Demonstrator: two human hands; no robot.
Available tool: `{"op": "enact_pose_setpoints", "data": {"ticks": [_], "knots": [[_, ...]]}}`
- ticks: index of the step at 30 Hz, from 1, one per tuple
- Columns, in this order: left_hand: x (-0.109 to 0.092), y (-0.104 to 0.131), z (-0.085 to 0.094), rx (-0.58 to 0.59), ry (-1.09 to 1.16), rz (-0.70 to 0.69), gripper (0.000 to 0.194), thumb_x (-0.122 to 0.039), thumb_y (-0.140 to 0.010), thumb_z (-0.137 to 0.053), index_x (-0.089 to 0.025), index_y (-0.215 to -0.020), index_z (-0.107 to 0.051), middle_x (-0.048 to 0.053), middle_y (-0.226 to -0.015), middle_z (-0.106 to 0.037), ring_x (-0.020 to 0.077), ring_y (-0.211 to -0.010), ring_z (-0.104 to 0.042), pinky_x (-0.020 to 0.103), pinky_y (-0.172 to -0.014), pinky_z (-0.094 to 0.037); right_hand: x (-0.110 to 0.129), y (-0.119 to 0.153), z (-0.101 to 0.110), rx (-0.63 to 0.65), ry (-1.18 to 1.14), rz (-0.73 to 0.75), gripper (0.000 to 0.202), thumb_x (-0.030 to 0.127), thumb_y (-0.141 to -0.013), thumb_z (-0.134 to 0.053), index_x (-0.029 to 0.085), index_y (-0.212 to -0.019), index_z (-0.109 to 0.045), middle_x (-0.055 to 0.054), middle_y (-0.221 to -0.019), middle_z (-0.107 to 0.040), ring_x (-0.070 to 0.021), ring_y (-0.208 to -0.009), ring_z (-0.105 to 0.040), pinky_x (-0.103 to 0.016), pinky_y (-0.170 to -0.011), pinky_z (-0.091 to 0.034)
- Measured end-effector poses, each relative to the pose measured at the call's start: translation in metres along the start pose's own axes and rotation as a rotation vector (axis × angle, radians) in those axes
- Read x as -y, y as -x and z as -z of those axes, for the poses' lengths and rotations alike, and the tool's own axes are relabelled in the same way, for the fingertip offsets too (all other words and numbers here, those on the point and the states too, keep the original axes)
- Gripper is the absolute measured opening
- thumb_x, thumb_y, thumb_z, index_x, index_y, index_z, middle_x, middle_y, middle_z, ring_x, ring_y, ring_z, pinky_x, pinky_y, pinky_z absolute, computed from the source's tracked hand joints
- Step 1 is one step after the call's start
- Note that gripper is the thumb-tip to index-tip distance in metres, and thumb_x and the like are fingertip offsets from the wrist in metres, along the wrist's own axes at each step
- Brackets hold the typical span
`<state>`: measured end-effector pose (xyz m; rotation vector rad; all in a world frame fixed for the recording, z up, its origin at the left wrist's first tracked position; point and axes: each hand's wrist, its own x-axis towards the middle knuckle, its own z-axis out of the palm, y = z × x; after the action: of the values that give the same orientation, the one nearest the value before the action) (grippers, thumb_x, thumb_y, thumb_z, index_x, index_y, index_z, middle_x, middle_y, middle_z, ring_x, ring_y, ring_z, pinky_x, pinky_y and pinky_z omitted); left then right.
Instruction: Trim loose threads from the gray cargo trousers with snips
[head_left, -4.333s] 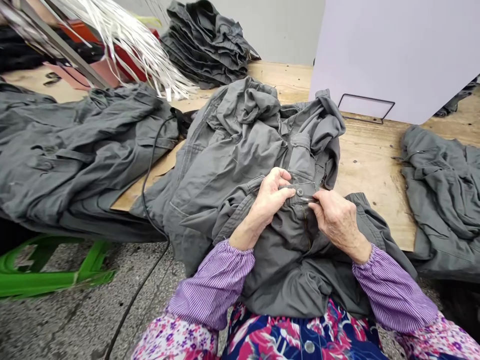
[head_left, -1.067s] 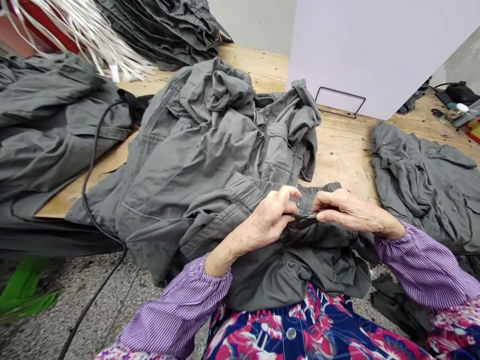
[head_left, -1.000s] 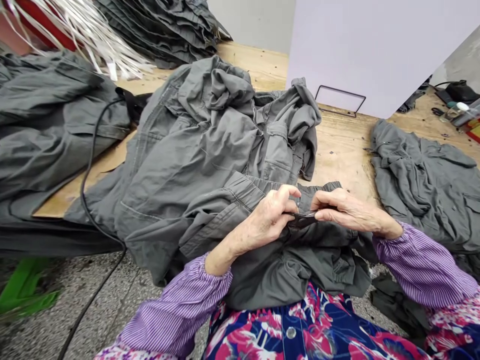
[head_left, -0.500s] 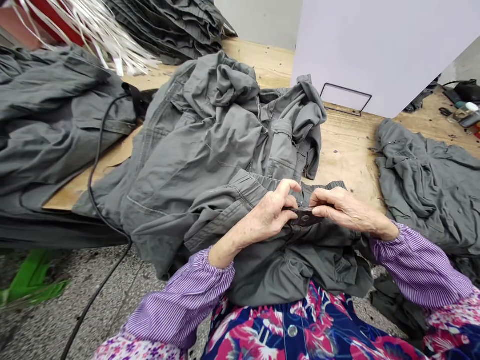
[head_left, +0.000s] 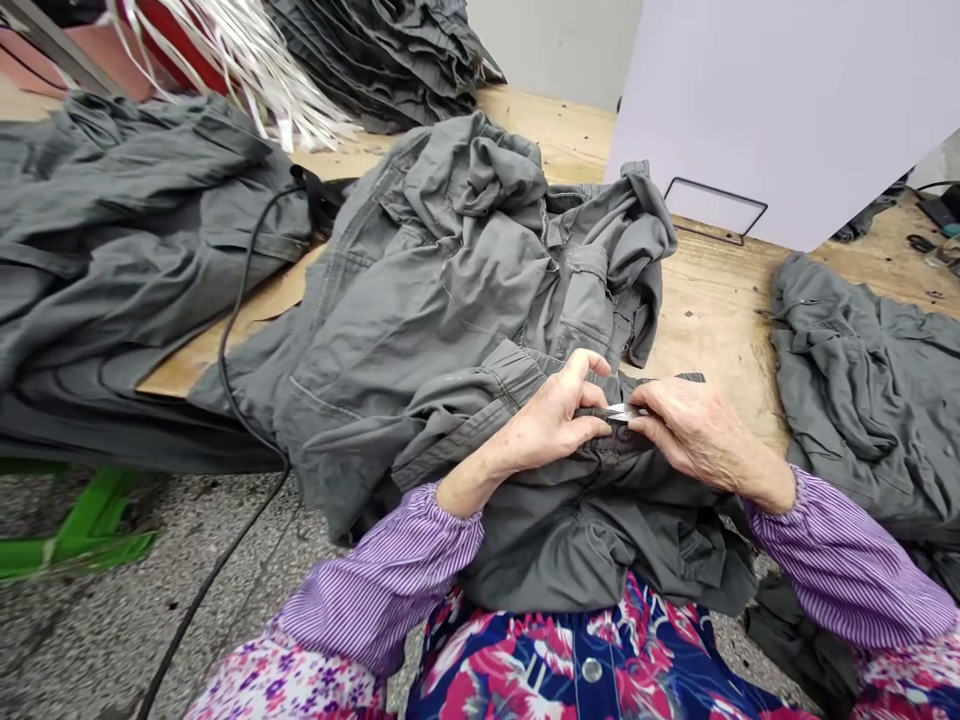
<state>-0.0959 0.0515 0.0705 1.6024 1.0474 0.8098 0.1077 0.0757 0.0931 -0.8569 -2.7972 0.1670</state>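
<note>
A dark grey pair of trousers [head_left: 592, 545] lies bunched at the near table edge and over my lap. My left hand [head_left: 559, 415] is closed on its waistband, thumb and fingers pinching the edge. Just right of it, my right hand [head_left: 686, 425] is closed around thread snips [head_left: 621, 411]. Their two silver blades point left, slightly apart, at the waistband between my hands. The handle is mostly hidden in the fingers. A round button shows on the waistband just below the blades.
More grey garments [head_left: 465, 270] heap up ahead, with others at left [head_left: 150, 230] and right [head_left: 862, 380]. A folded stack [head_left: 390, 60] and white strips [head_left: 247, 60] lie behind. A black cable [head_left: 232, 370] hangs at left. A pale panel [head_left: 765, 110] stands at the back.
The snips' silver blades now show between my hands; before, they were not visible. My right hand has turned a little over the waistband. The camera view has shifted slightly left.
</note>
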Motion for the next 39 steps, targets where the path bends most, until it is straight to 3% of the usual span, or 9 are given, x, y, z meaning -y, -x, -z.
{"op": "enact_pose_setpoints", "data": {"ticks": [5,10,12,15,20,24,28,35,39], "knots": [[0.001,-0.002,-0.001,-0.052,0.169,0.036,0.053,-0.008,-0.062,-0.06,-0.02,-0.104,-0.03,-0.007,-0.067,-0.054,0.0076,-0.059,-0.05,0.02,-0.059,-0.036,-0.001,-0.002,-0.005,-0.009,0.077,-0.021,0.022,0.031,-0.094,-0.038,0.017,-0.086,-0.053,-0.004,-0.074,-0.058,-0.0171,-0.069,-0.053,-0.028,-0.061,-0.033],[0.005,-0.002,-0.007,-0.142,0.234,0.017,0.062,-0.01,-0.06,-0.066,-0.022,-0.107,-0.027,-0.007,-0.073,-0.05,0.0061,-0.059,-0.05,0.019,-0.057,-0.038,-0.006,-0.001,-0.008,-0.069,-0.272,-0.152,0.02,0.033,-0.09,-0.046,0.016,-0.099,-0.053,-0.005,-0.083,-0.061,-0.0156,-0.072,-0.056,-0.026,-0.064,-0.04],[0.001,0.0,-0.006,-0.151,0.123,-0.033,0.059,-0.011,-0.064,-0.064,-0.022,-0.111,-0.028,-0.006,-0.076,-0.051,0.0073,-0.06,-0.05,0.021,-0.059,-0.039,-0.007,-0.001,-0.012,-0.021,-0.441,-0.183,0.027,0.037,-0.085,-0.054,0.017,-0.103,-0.053,-0.004,-0.085,-0.062,-0.0148,-0.071,-0.057,-0.024,-0.062,-0.042],[-0.013,0.006,0.005,-0.178,-0.352,-0.157,0.047,-0.013,-0.072,-0.059,-0.019,-0.113,-0.038,0.003,-0.089,-0.058,0.0164,-0.081,-0.056,0.031,-0.076,-0.042,-0.009,0.002,-0.017,0.029,-0.561,-0.184,0.019,0.037,-0.084,-0.055,0.018,-0.08,-0.057,0.002,-0.063,-0.053,-0.0111,-0.056,-0.048,-0.022,-0.052,-0.037],[-0.014,0.024,0.036,-0.477,-1.094,-0.05,0.044,-0.018,-0.07,-0.067,-0.018,-0.11,-0.05,0.012,-0.119,-0.054,0.0308,-0.111,-0.045,0.047,-0.093,-0.03,-0.028,0.017,-0.027,-0.236,-0.507,-0.382,0.02,0.036,-0.081,-0.057,0.018,-0.071,-0.054,0.002,-0.059,-0.048,-0.0109,-0.055,-0.043,-0.022,-0.05,-0.033],[0.015,0.034,0.039,-0.594,-1.162,0.026,0.023,-0.016,-0.073,-0.063,-0.017,-0.096,-0.058,0.011,-0.106,-0.058,0.0264,-0.099,-0.049,0.039,-0.082,-0.036,-0.043,0.027,-0.055,-0.265,-0.492,-0.453,0.024,0.035,-0.081,-0.055,0.018,-0.066,-0.048,0.003,-0.057,-0.041,-0.01,-0.054,-0.038,-0.022,-0.05,-0.031],[0.024,0.041,0.026,-0.781,-1.175,-0.088,0.004,-0.017,-0.078,-0.058,-0.018,-0.081,-0.061,0.008,-0.092,-0.06,0.0231,-0.089,-0.049,0.037,-0.077,-0.036,-0.044,0.029,-0.074,-0.226,-0.459,-0.444,0.025,0.036,-0.083,-0.053,0.019,-0.066,-0.045,0.004,-0.057,-0.038,-0.0092,-0.052,-0.035,-0.022,-0.05,-0.03],[0.022,0.042,0.014,-0.743,-1.238,-0.092,0.013,-0.014,-0.08,-0.052,-0.018,-0.073,-0.062,0.006,-0.075,-0.059,0.0213,-0.076,-0.047,0.034,-0.067,-0.033,-0.04,0.025,-0.067,-0.242,-0.369,-0.433,0.027,0.037,-0.084,-0.052,0.019,-0.065,-0.045,0.003,-0.055,-0.042,-0.0101,-0.05,-0.039,-0.022,-0.049,-0.031],[0.027,0.049,0.014,-0.904,-1.272,-0.064,0.017,-0.011,-0.081,-0.048,-0.019,-0.074,-0.061,0.007,-0.071,-0.058,0.0217,-0.073,-0.048,0.035,-0.067,-0.032,-0.042,0.027,-0.067,-0.272,-0.302,-0.448,0.024,0.036,-0.083,-0.053,0.019,-0.067,-0.047,0.003,-0.054,-0.044,-0.0101,-0.048,-0.039,-0.022,-0.048,-0.031]]}}
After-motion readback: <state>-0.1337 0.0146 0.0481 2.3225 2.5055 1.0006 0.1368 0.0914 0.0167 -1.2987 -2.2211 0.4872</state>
